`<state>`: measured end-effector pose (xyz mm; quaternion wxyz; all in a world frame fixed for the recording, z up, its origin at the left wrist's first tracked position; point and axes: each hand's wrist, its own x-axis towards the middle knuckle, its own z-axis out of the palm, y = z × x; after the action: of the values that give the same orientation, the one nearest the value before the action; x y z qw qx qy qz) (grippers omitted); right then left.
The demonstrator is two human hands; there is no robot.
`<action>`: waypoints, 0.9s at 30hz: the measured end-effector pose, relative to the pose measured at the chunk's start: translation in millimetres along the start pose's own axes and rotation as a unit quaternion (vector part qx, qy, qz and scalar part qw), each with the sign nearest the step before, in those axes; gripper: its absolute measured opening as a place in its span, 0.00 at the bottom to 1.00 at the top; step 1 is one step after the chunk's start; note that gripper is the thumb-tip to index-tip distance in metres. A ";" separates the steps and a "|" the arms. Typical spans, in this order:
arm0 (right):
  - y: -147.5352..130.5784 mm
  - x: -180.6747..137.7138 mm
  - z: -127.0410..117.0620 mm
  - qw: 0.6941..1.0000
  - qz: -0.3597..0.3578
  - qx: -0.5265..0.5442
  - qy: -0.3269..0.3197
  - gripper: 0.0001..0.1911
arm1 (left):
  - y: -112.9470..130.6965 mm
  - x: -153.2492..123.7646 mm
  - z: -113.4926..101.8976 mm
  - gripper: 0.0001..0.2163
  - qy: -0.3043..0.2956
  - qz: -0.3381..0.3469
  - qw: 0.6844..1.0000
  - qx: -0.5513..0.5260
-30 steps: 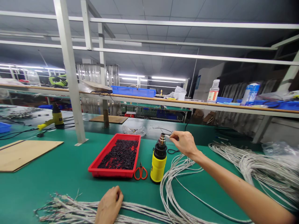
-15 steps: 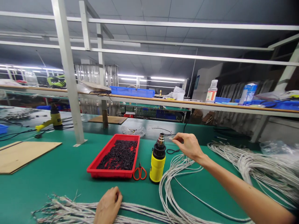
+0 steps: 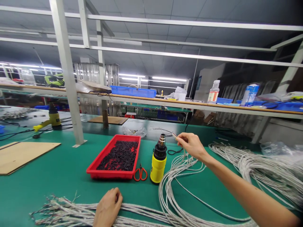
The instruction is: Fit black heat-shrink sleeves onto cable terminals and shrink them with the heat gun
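Note:
My right hand (image 3: 191, 145) pinches the stripped wire end of a white cable (image 3: 174, 135) beside the metal nozzle of a yellow and black heat gun (image 3: 158, 167), which stands upright, nozzle up. The wire tip is slightly right of the nozzle and apart from it. A bundle of white cables (image 3: 142, 209) runs along the front of the bench, its frayed ends (image 3: 53, 209) at the left. My left hand (image 3: 109, 205) rests on that bundle with curled fingers; what lies inside them is hidden. Red-handled scissors (image 3: 140, 173) lie between the heat gun and a red tray (image 3: 109, 174).
Small black pieces (image 3: 120, 154) fill the tray. More coiled white cables (image 3: 255, 164) lie at right. A second heat gun (image 3: 54, 119) and a brown board (image 3: 26, 154) are at left. A shelf (image 3: 146, 101) with a blue tray and bottles crosses behind; a post (image 3: 68, 78) stands at left.
The wire end in my right hand has tilted up and moved a little away from the nozzle. My left hand stays on the bundle; the whole view has shifted slightly.

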<state>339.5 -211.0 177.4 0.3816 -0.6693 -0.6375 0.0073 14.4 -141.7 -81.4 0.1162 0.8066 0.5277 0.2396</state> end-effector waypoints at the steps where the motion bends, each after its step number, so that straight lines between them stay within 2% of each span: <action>1: 0.0 2.5 1.8 1.000 0.002 -0.004 -0.002 0.14 | 0.0 0.1 0.0 0.11 0.002 0.000 1.000 0.000; 12: -0.4 19.4 7.8 0.996 0.033 -0.075 -0.031 0.17 | 1.0 0.5 -0.9 0.10 0.011 -0.001 1.000 0.004; 27: -9.4 32.0 14.1 0.993 0.024 -0.112 -0.040 0.18 | 0.5 -0.8 0.0 0.11 0.006 -0.008 1.000 0.002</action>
<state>330.6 -177.5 187.6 0.2777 -0.7221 -0.6329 -0.0284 14.5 -142.6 -81.3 0.1139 0.8011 0.5353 0.2422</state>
